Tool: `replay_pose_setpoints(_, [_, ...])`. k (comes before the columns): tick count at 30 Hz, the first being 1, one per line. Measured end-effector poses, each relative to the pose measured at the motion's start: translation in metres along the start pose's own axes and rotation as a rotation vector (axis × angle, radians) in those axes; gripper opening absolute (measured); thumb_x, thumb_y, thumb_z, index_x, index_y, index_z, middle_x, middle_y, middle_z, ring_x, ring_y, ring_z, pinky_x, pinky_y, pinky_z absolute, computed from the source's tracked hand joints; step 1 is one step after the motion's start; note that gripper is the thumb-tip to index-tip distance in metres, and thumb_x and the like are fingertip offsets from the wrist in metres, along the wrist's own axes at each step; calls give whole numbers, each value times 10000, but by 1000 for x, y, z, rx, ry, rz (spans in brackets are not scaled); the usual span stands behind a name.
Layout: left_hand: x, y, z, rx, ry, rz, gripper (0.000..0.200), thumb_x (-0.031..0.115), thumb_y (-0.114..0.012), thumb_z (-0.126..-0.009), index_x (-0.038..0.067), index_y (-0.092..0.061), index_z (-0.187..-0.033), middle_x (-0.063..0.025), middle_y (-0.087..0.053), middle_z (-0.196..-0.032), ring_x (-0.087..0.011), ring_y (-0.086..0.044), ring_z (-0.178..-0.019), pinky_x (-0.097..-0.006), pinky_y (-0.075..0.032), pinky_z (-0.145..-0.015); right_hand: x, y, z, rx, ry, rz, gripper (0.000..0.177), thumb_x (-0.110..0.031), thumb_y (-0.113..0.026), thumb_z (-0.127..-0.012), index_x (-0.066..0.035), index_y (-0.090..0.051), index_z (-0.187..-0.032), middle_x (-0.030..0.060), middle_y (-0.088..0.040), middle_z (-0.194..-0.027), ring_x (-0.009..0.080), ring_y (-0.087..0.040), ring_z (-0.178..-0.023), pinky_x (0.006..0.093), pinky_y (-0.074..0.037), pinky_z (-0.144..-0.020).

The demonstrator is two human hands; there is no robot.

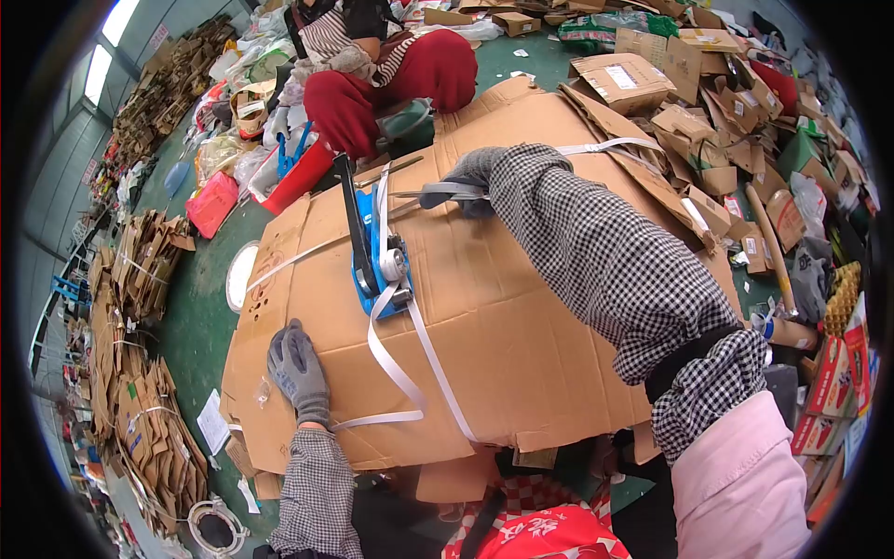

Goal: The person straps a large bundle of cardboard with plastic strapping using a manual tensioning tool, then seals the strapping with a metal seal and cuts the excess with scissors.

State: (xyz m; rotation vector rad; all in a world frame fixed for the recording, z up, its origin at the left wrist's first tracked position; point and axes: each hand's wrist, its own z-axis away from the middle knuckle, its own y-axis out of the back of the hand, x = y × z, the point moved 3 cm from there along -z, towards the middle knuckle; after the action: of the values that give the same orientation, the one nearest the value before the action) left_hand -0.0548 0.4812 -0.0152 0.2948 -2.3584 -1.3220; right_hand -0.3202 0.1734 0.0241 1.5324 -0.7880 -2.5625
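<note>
My left hand (298,365), in a grey glove, lies with fingers extended on the lower left of a large flat cardboard stack (521,326). A blue and black strapping tool (380,261) rests on the cardboard between my hands, with white strap (396,368) running through it and trailing down. My right hand (461,186), also gloved, is closed at the top centre, right of the tool. Grey strap or a thin tool shows at its fingers; I cannot make out which. Another white strap (605,145) crosses the stack's upper right edge.
A person in red trousers (326,107) sits beyond the stack, near a red basin (296,177). Cardboard boxes (622,82) pile up at the right, beside a long tube (769,247). Strapped cardboard bundles (154,429) stand at the left. A white round lid (242,276) lies beside the stack.
</note>
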Motion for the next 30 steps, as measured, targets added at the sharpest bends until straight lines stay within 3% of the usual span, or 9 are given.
replay_pose_setpoints(1, [0, 0, 0, -2, -6, 1, 265, 237, -495, -874, 109, -599, -1082, -100, -548, -1096, -293, -476, -1068, -427, -329, -946, -1, 1, -1, 3, 34, 51, 329, -328, -627, -858, -228, -611, -1170, 72, -590, -627, 137, -520, -442, 271, -401, -397])
replay_pose_setpoints(4, [0, -2, 0, -5, 4, 12, 272, 236, -483, -882, 108, -597, -1093, -100, -549, -1095, -294, -475, -1070, -429, -329, -948, 0, 3, -8, -3, -207, -225, 335, -287, -637, -855, -236, -602, -1184, 61, -595, -637, 125, -523, -468, 259, -412, -433])
replay_pose_setpoints(6, [-1, -2, 1, 18, -1, 12, 280, 244, -473, -890, 103, -595, -1099, -101, -552, -1087, -294, -476, -1068, -428, -330, -949, 6, 7, -20, 2, -225, -233, 330, -301, -642, -846, -227, -608, -1166, 61, -597, -637, 126, -525, -471, 260, -412, -434])
replay_pose_setpoints(22, [7, 1, -1, 37, -4, 6, 278, 261, -473, -894, 91, -602, -1072, -99, -567, -1058, -289, -490, -1037, -422, -343, -920, 23, 8, -63, 75, -473, 24, 479, -519, -724, -695, -74, -711, -872, 59, -615, -637, 142, -554, -520, 289, -412, -441])
replay_pose_setpoints(25, [4, 0, 0, 43, -2, 14, 268, 264, -472, -893, 100, -605, -1057, -98, -560, -1076, -289, -486, -1043, -427, -340, -921, -7, -5, -33, 110, -521, 130, 506, -548, -758, -636, -52, -698, -713, 74, -631, -633, 139, -563, -517, 291, -407, -434])
replay_pose_setpoints(29, [-4, -4, 0, 18, 5, -18, 248, 268, -483, -879, 130, -595, -1052, -97, -544, -1114, -297, -475, -1062, -436, -328, -935, -21, -11, 35, 282, -362, -49, 460, -510, -758, -654, -58, -686, -701, 65, -603, -568, 132, -536, -426, 276, -392, -376])
replay_pose_setpoints(30, [-7, -7, 1, 44, 3, -34, 247, 273, -498, -866, 135, -595, -1046, -96, -544, -1114, -298, -471, -1071, -435, -325, -939, -20, -12, 51, 308, -363, 54, 451, -496, -758, -661, -54, -678, -701, 58, -593, -559, 130, -543, -427, 271, -396, -370])
